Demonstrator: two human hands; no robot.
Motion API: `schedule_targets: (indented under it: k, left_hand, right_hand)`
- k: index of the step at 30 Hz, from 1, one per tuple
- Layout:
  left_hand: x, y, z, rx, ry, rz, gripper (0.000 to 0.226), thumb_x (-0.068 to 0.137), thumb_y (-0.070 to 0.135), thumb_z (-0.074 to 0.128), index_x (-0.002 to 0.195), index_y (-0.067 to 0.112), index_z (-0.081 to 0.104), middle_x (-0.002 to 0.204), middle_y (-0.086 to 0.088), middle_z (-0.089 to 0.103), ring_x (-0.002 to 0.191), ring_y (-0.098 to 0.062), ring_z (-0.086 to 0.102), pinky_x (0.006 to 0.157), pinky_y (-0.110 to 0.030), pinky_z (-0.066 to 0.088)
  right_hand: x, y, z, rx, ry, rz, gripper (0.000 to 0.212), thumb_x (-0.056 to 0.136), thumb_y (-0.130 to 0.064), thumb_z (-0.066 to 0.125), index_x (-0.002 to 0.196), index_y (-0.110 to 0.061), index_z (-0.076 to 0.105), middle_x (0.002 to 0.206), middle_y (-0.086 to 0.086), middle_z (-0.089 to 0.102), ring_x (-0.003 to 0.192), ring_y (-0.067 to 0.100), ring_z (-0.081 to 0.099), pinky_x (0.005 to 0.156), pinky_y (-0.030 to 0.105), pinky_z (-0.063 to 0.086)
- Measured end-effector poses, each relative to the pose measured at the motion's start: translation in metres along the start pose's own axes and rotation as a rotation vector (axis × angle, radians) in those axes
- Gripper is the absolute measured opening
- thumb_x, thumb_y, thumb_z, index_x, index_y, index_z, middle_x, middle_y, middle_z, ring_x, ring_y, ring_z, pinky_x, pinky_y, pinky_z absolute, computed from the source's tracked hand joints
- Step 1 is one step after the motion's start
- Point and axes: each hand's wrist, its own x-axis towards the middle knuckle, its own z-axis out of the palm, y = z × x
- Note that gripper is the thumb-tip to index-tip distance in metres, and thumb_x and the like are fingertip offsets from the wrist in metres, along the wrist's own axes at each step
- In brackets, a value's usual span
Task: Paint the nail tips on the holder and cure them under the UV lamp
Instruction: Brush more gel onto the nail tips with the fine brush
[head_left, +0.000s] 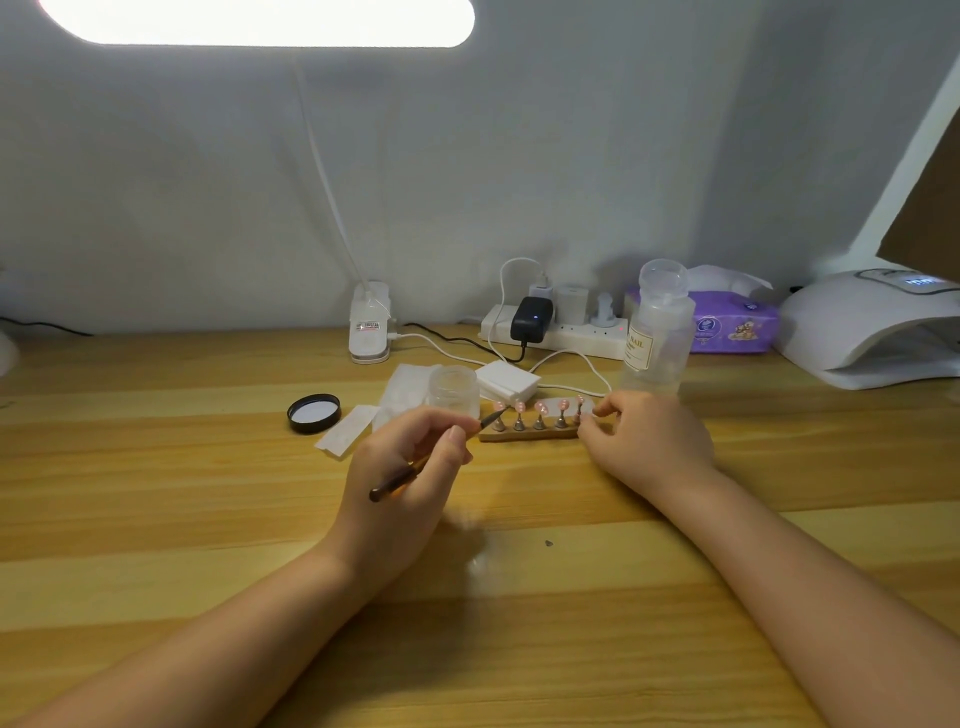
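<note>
A: State the camera position.

B: One head-worn, wide-angle camera, facing forward and down over the worktop (156, 519). Both forearms enter from the bottom edge, so the viewpoint sits above and behind them.

A: Working distance?

B: Close. The left hand (410, 467) and right hand (649, 447) lie near frame centre (within arm's reach of the lens).

A: Upper limit of the field?

B: The wall (571, 156) behind the worktop fills the upper half; a lit lamp head (260, 21) is cut by the top edge.

A: Shared coverage between views?

B: Not applicable; only one view is supplied.
</note>
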Motion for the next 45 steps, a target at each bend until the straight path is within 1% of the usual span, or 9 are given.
schedule_targets:
  k: [3,7,14,19,23,26,32,38,45]
  left_hand:
    - [0.0,0.0,0.0,0.0,0.002,-0.008,0.028,0.088,0.036,0.05,0.098,0.019,0.07,0.083,0.012,0.069,0.08,-0.007,0.066,0.068,-0.014,0.049]
    - [0.0,-0.001,0.0,-0.006,-0.002,-0.014,0.029,0.088,0.037,0.05,0.099,0.018,0.07,0.083,0.011,0.069,0.081,-0.008,0.066,0.069,-0.016,0.05]
    - [0.0,0.0,0.001,-0.008,-0.001,-0.015,0.029,0.088,0.036,0.051,0.099,0.017,0.071,0.082,0.01,0.069,0.081,-0.01,0.066,0.069,-0.016,0.05]
    - [0.0,-0.001,0.0,0.015,0.023,0.004,0.018,0.091,0.018,0.054,0.097,0.017,0.071,0.08,0.012,0.069,0.079,-0.006,0.065,0.068,-0.014,0.048]
    - [0.0,0.001,-0.002,0.009,0.04,0.05,0.02,0.092,0.026,0.054,0.1,0.017,0.069,0.083,0.012,0.069,0.082,-0.007,0.066,0.07,-0.016,0.05]
    - [0.0,0.003,-0.001,-0.002,0.042,0.104,0.024,0.092,0.028,0.051,0.103,0.016,0.068,0.085,0.009,0.069,0.084,-0.014,0.068,0.072,-0.022,0.052]
    - [0.002,0.009,0.001,0.003,0.007,0.253,0.02,0.093,0.017,0.055,0.11,0.012,0.064,0.091,0.0,0.07,0.085,-0.015,0.069,0.073,-0.03,0.057]
    - [0.001,0.012,0.002,0.067,-0.018,0.299,0.026,0.092,0.017,0.055,0.106,-0.001,0.067,0.091,-0.009,0.071,0.086,-0.021,0.07,0.072,-0.042,0.057]
    - [0.001,0.012,0.003,0.062,-0.025,0.293,0.024,0.091,0.015,0.056,0.106,0.001,0.067,0.091,-0.008,0.071,0.086,-0.017,0.069,0.073,-0.037,0.056]
  right_hand:
    - [0.002,0.001,0.002,0.034,-0.024,-0.011,0.028,0.092,-0.045,0.051,0.108,-0.03,0.07,0.096,-0.003,0.07,0.089,0.019,0.061,0.066,0.028,0.048]
    - [0.004,0.002,0.003,0.041,-0.05,-0.045,0.028,0.094,-0.045,0.051,0.102,-0.028,0.072,0.1,-0.002,0.07,0.092,0.018,0.06,0.075,0.037,0.053]
    - [0.003,-0.001,0.003,0.088,-0.019,-0.086,0.023,0.093,-0.039,0.055,0.101,-0.028,0.074,0.088,-0.003,0.07,0.081,0.016,0.058,0.066,0.032,0.05]
    - [-0.002,-0.002,0.004,0.162,0.128,-0.148,0.019,0.093,-0.028,0.058,0.094,-0.016,0.073,0.075,-0.002,0.061,0.07,0.015,0.053,0.054,0.026,0.039]
    - [-0.006,-0.009,-0.001,0.329,0.273,-0.256,0.011,0.092,-0.016,0.06,0.089,-0.01,0.069,0.078,0.001,0.061,0.07,0.016,0.056,0.059,0.032,0.048]
    - [-0.009,-0.017,-0.003,0.511,0.307,-0.257,0.006,0.089,-0.01,0.062,0.087,-0.008,0.068,0.075,0.001,0.065,0.071,0.014,0.061,0.063,0.028,0.051]
    - [-0.016,-0.029,-0.002,0.769,0.224,-0.229,0.012,0.086,-0.009,0.068,0.094,-0.017,0.07,0.08,-0.011,0.068,0.075,0.002,0.064,0.067,0.014,0.052]
    - [-0.021,-0.035,0.001,0.82,0.193,-0.26,0.013,0.084,-0.008,0.071,0.094,-0.017,0.072,0.083,-0.005,0.071,0.076,0.004,0.066,0.07,0.019,0.054]
    - [-0.021,-0.035,0.002,0.795,0.167,-0.266,0.012,0.083,-0.009,0.071,0.095,-0.014,0.073,0.085,-0.001,0.071,0.078,0.006,0.065,0.072,0.021,0.054]
